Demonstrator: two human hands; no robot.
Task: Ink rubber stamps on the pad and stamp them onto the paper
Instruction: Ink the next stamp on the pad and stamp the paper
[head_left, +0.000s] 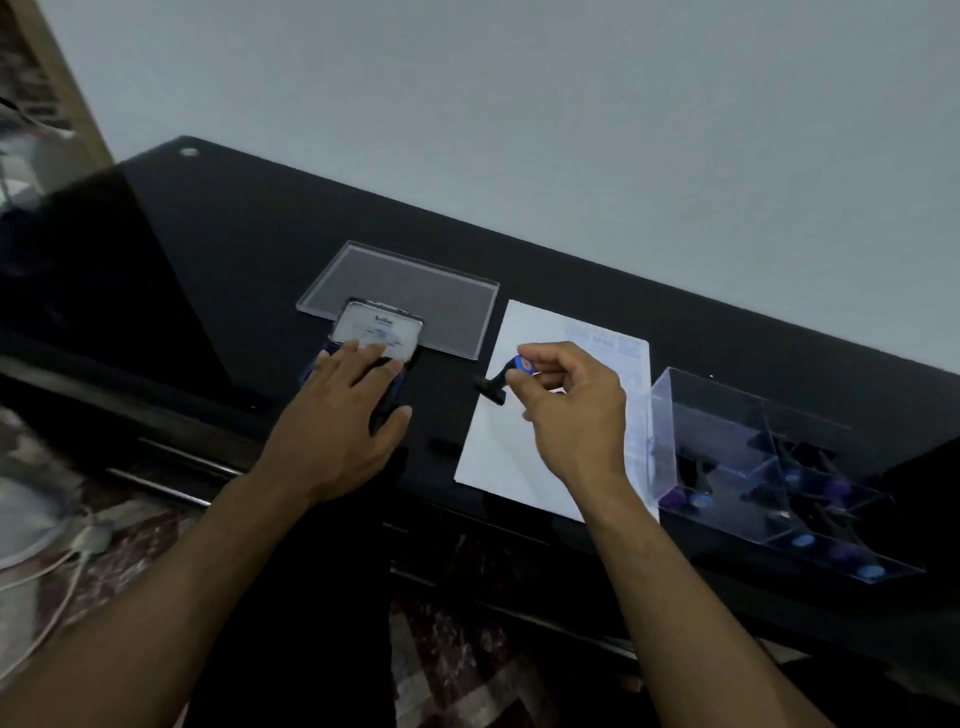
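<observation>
On a black table (234, 249) against a grey wall (519, 104) — left hand (337, 415) flat on ink pad (374, 332), right hand (571, 410) pinching stamp (501, 376).

Dim bluish light, soft overall blur, wide-angle bending at edges

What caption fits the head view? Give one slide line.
Left hand steadies the ink pad; right hand holds a rubber stamp over the paper.

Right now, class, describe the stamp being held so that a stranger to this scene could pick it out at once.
On the black table, find the white paper between the ink pad and the clear box. Above the paper, the right hand pinches one black stamp. Unlike the stamps lying in the box, it is outside, tilted, its blue cap showing.
</observation>
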